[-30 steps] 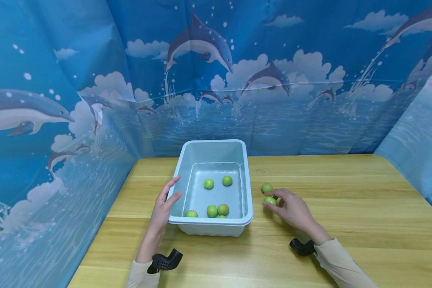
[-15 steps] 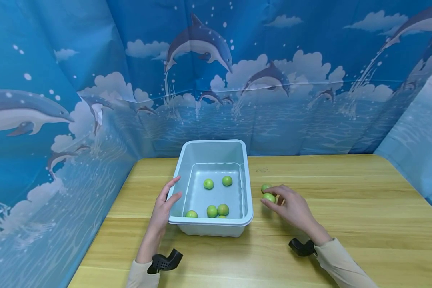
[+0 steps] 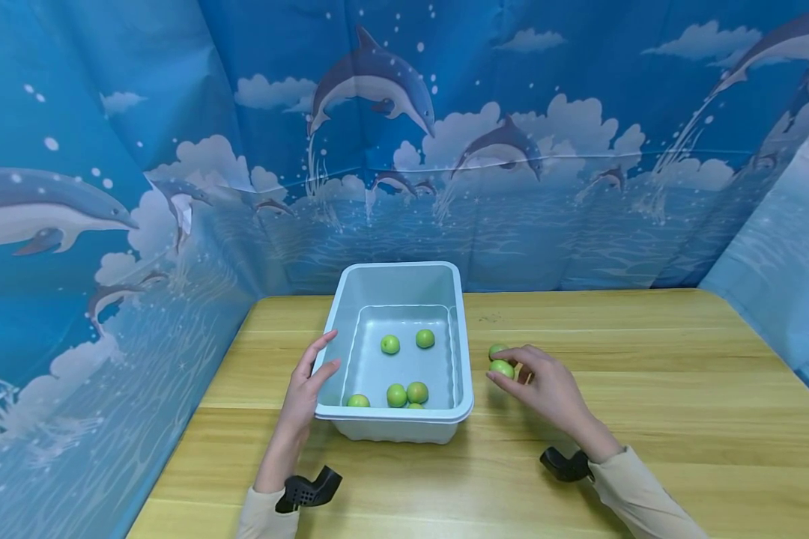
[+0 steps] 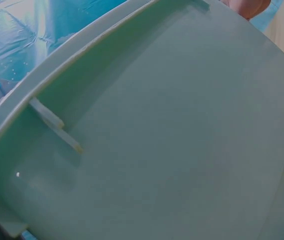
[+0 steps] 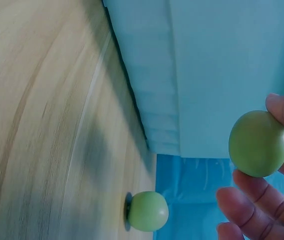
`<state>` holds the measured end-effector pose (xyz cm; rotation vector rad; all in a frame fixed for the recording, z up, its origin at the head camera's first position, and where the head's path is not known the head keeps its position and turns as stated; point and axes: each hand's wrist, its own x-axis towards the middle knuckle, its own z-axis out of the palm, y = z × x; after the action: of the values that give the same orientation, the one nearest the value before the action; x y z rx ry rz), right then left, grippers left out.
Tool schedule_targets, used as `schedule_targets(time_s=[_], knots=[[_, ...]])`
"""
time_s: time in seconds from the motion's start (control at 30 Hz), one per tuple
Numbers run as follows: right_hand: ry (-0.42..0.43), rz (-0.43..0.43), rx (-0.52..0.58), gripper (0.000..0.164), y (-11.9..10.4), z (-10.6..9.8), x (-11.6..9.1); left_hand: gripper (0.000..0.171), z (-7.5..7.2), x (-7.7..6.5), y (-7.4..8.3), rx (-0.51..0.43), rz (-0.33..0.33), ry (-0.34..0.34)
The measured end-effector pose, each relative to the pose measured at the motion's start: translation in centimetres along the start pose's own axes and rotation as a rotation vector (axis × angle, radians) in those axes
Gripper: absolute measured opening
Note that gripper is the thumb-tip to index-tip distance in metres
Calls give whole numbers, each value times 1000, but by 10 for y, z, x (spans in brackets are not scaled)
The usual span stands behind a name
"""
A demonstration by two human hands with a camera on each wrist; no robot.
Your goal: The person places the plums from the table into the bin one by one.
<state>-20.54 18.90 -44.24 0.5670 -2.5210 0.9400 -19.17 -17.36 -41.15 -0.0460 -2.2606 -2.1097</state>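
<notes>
With thumb and fingers my right hand (image 3: 546, 385) pinches a small round green fruit (image 5: 258, 143), beside the right side of the pale blue-grey plastic bin (image 3: 404, 414). The right wrist view shows that fruit held off the wooden table. Just beyond it a second green fruit (image 5: 148, 211) sits on the table, partly hidden by the first in the head view. My left hand (image 3: 303, 389) rests at the bin's left rim, its thumb and index finger reaching over the edge; its other fingers are hidden. The left wrist view is mostly filled by the bin's outer wall (image 4: 181, 125).
Inside the bin lie several more green fruits (image 3: 396, 395), spread over the floor and near the front wall. The wooden table (image 3: 681, 389) stretches to the right. A blue dolphin-print sheet (image 3: 404, 217) hangs behind the table and along its sides.
My right hand has lifted its green fruit slightly and drawn it a little toward the bin. The left hand, the bin and the other fruits look unmoved.
</notes>
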Motion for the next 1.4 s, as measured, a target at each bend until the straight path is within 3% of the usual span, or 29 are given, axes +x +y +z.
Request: schedule_targets(time_s=[0.87,1.4], knots=[[84,-41,64,27,-15,-3,2,44,0,-1,1,-7,-21,-9],[116,-114,110,28,-32,-10,11,46,0,-1,1,-9,-2,-12]])
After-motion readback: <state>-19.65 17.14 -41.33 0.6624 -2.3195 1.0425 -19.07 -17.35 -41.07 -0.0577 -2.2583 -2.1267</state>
